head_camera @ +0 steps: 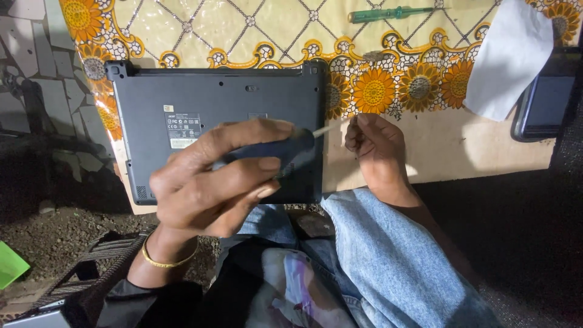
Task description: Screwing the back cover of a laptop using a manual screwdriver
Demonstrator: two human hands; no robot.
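Note:
A dark grey laptop (pixel 200 103) lies upside down on a yellow tablecloth with sunflowers (pixel 243 30), its near edge towards me. My left hand (pixel 212 176), with a gold bangle on the wrist, is shut around the dark blue handle of a screwdriver (pixel 285 149) above the laptop's near right corner. The thin metal shaft points right. My right hand (pixel 376 152), in a denim sleeve, pinches the shaft's tip just off the laptop's right edge. Whether a screw sits between the fingers is too small to tell.
A green-handled screwdriver (pixel 388 13) lies at the far side of the table. At the right a white sheet (pixel 507 61) partly covers a dark flat device (pixel 546 100). Dirt floor and a woven strap (pixel 103 261) are at the lower left.

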